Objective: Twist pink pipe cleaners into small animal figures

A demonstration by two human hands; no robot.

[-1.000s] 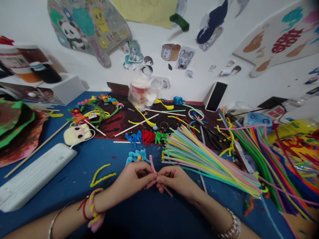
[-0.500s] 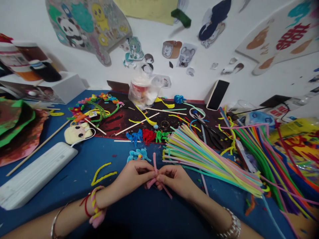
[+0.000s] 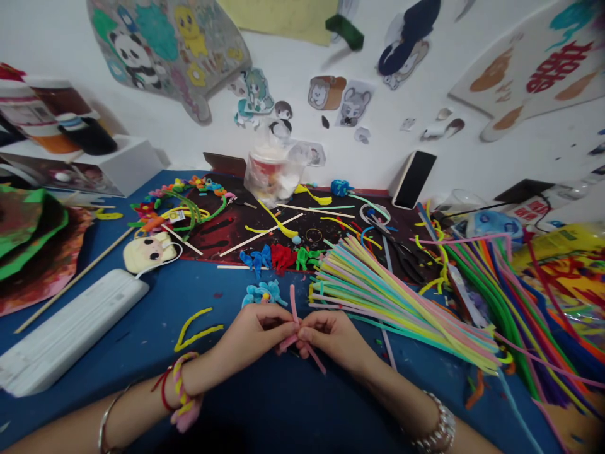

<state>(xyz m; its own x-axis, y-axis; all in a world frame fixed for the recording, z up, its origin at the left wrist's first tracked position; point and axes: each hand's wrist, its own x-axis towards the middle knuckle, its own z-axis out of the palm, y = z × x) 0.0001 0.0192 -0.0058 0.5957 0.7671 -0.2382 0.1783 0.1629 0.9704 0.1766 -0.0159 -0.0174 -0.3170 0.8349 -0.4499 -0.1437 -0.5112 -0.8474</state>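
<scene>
Between my two hands is a pink pipe cleaner [image 3: 293, 302], bent, with one end standing up and another pointing down to the right. My left hand [image 3: 267, 328] pinches it from the left. From the other side my right hand [image 3: 326, 334] grips it with thumb and fingers, and the fingertips nearly meet. The middle of the bend is partly hidden by the fingers. Just beyond my left hand lies a blue pipe-cleaner flower [image 3: 265, 294]. A bent yellow piece [image 3: 195, 331] rests on the blue table left of my hands.
A large bundle of pastel pipe cleaners [image 3: 387, 296] spreads to the right. Behind lie blue, red [image 3: 283, 257] and green twisted pieces, wooden sticks and black scissors [image 3: 409, 261]. A white power strip [image 3: 75, 331] is at left. A phone [image 3: 414, 180] leans against the wall.
Both hands stay in nearly the same place, still pinching the pink pipe cleaner. Its upper end has tilted slightly to the left. The rest of the table looks unchanged.
</scene>
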